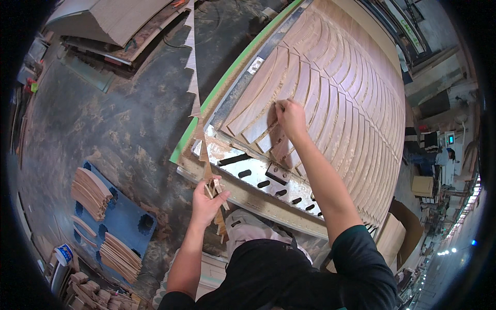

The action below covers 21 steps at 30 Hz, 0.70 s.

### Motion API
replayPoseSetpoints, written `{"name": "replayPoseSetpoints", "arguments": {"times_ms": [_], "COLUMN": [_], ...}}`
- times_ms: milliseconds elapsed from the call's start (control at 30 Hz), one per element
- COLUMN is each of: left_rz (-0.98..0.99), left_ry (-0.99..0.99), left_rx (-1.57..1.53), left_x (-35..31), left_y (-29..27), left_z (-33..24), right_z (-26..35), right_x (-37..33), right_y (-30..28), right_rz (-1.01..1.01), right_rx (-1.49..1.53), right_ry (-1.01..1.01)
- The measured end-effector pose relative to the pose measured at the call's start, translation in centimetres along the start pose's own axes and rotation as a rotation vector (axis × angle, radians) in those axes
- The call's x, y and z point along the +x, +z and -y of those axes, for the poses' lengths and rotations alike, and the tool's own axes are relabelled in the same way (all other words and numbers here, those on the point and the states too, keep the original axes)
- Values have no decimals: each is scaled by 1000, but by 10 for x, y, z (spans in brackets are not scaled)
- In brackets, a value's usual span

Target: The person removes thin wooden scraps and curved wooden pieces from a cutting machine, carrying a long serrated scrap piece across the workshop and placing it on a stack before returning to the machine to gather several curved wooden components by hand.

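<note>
Presently, in the head view, the left hand (206,207) is closed on small, pale, splintery wooden offcuts (212,187), pinched between thumb and fingers just off the near corner of the worktable. A long, thin, saw-toothed strip of brown wood (192,67) runs from the top edge of the view down to this hand; whether the fingers grip it too, I cannot tell.

The right hand (291,114) reaches out over the table with its fingers drawn together and pointing down at the curved, pale brown wooden slats (356,111). It is at the near left part of their rows; whether anything sits between the fingertips is hidden. The slats lie side by side in arching rows across the table, with light sawdust in the grooves between them. Along the near edge runs a shiny metal plate with dark oblong slots (253,174), and a bright green edge strip (243,59) borders the left side.

On the dark, dusty floor (116,134) to the left lies a blue sheet with dark round holes (121,219). It carries one stack of curved wooden strips (89,192) at its far end and another stack of thin strips (120,257) nearer the person.
</note>
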State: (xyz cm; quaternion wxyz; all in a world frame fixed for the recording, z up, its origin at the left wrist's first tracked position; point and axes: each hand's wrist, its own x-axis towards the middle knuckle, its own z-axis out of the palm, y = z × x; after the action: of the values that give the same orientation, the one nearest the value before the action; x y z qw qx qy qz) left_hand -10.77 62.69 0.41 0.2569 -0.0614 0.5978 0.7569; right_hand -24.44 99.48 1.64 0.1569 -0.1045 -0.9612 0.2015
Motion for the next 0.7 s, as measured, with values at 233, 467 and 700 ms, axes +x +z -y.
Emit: {"name": "replayPoseSetpoints", "arguments": {"times_ms": [233, 467, 700], "left_rz": [25, 9, 10], "left_ry": [25, 12, 8], "left_rx": [26, 18, 11], "left_x": [-2, -10, -16], "left_y": [-3, -8, -9], "left_z": [-2, 2, 0], "right_z": [-14, -16, -17], "right_x": [11, 3, -1], "right_y": [-2, 0, -2], "right_rz": [18, 40, 49], "right_rx": [-59, -83, -91], "right_ry": [-28, -24, -164]}}
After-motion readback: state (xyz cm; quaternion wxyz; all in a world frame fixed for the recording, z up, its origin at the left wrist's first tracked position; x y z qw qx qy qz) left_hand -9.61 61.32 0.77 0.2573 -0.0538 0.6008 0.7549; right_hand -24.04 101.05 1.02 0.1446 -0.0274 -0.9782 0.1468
